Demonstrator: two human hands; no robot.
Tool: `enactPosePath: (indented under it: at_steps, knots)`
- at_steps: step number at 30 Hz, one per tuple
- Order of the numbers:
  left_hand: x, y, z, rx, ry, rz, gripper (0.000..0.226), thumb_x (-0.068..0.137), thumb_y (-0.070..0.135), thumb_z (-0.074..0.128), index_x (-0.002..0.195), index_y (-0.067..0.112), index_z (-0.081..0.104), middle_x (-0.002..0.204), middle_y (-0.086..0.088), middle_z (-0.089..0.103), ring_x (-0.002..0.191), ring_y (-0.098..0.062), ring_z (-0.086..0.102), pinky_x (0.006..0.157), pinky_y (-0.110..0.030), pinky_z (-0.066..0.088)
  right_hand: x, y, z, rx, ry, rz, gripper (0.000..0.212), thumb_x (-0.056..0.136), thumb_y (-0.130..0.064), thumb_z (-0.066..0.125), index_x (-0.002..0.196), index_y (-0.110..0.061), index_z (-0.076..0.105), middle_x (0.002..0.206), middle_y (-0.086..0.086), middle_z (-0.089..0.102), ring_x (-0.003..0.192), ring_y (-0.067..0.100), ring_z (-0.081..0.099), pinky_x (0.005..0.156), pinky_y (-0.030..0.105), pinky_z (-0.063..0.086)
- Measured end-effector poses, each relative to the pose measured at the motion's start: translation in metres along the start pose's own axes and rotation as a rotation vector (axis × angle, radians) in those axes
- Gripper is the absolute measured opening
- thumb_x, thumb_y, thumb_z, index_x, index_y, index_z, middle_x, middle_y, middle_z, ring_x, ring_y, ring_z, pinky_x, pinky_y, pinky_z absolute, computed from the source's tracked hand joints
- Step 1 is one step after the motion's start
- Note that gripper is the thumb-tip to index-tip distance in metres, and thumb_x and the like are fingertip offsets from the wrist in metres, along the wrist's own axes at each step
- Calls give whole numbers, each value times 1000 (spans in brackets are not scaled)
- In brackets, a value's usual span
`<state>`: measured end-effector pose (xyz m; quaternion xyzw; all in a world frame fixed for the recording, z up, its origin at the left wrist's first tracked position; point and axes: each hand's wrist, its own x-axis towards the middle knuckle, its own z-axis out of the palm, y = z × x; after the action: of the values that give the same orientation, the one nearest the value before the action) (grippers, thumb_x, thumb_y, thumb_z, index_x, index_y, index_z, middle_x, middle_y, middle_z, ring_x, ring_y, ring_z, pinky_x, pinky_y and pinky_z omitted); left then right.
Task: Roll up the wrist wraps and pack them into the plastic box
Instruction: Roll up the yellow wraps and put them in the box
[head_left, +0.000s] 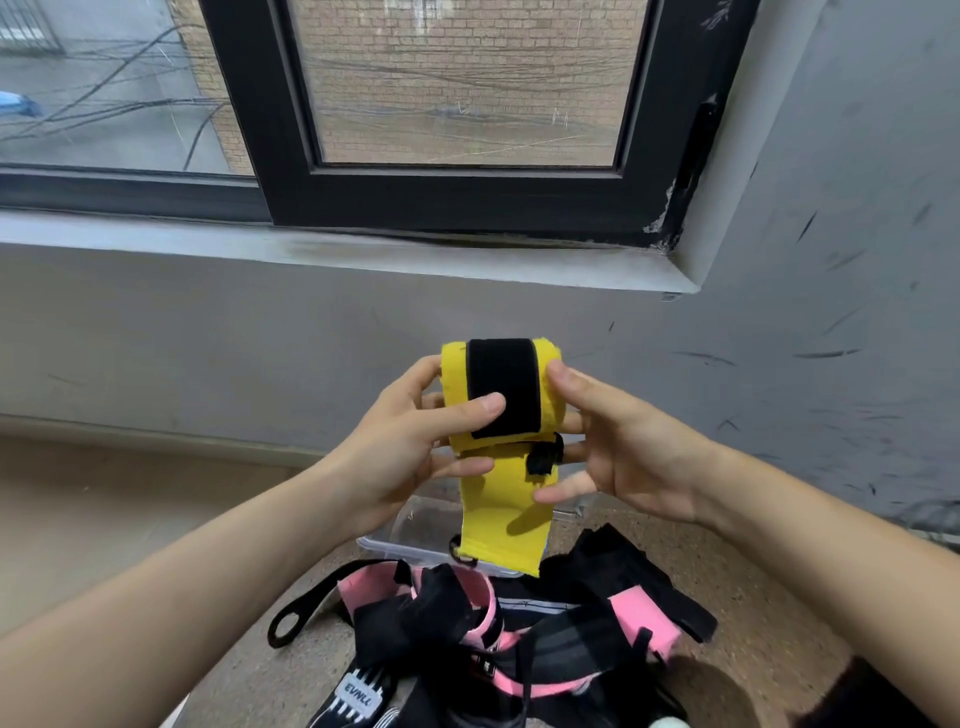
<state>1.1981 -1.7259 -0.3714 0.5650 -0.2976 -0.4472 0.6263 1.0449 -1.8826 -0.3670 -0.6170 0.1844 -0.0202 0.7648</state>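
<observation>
I hold a yellow wrist wrap (506, 499) in the air at the middle of the view, partly rolled, with a black hook-and-loop strip across the roll. My left hand (405, 452) grips the roll's left side, thumb pressed on the black strip. My right hand (623, 447) holds the right side, thumb on the top edge, fingers spread behind. The loose yellow tail hangs down over the clear plastic box (415, 525), which stands on the floor below and is partly hidden.
A heap of pink and black wrist wraps (493, 623) lies on the speckled floor in front of the box, one black loop (291, 621) sticking out left. A grey wall and window sill (363, 249) rise just behind.
</observation>
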Motion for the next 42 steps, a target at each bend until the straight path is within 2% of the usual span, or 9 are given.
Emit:
enactPosePath:
  at_steps: [4,9,15,20,23,27,33,38,42]
  knots:
    - [1,-3,-2,97,-17,67,57,80,16,80,132,25,57,119,-12,70,106,-28,74,78,-39,62,-2,-1,4,8,56,-42,44,92,-50,65,130,-29,65,130,10,67,109,28,72,72,39,61]
    - [3,-3,0,123,-18,5,72,75,22,86,137,36,53,124,-7,70,106,-24,74,70,-35,60,2,2,3,123,107,-98,49,82,-30,72,130,-21,65,130,14,68,101,26,74,73,33,60]
    - [1,3,4,128,-24,-167,72,61,65,76,126,38,64,126,0,70,103,-24,71,67,-35,59,8,4,-8,192,83,-180,63,78,-5,74,137,-17,54,127,13,68,109,35,71,82,43,60]
    - [-4,9,5,192,-11,-215,63,71,72,66,124,38,64,112,4,76,104,-23,70,63,-34,59,10,13,-4,87,69,-238,68,71,3,70,132,-21,53,130,21,59,115,40,66,78,49,60]
    - [-4,9,5,148,0,-164,56,77,58,73,126,33,63,123,-2,71,104,-25,72,62,-31,58,8,14,0,-15,76,-268,72,70,3,72,132,-29,54,135,12,54,113,32,68,76,50,60]
    - [-3,6,2,41,30,-94,60,74,42,78,130,30,60,113,-2,74,91,-20,75,57,-28,58,7,13,1,-49,36,-201,77,78,-13,76,141,-44,46,137,-4,55,114,30,68,74,53,61]
    - [1,-3,0,-5,41,6,74,73,22,90,135,36,52,125,-11,70,103,-24,74,61,-27,56,6,9,6,4,43,-71,53,84,-52,67,134,-40,55,137,3,60,108,33,72,69,47,63]
    - [2,-6,-1,121,27,19,79,70,24,92,136,39,51,127,-6,67,96,-21,75,51,-25,53,6,10,4,68,93,-88,53,84,-39,73,134,-33,56,123,5,63,96,30,74,55,36,60]
    - [1,-5,-1,208,11,-74,72,71,42,83,136,38,52,118,-1,74,102,-20,75,53,-28,53,8,10,0,167,101,-132,63,81,-23,76,138,-31,51,127,10,64,101,37,73,60,38,62]
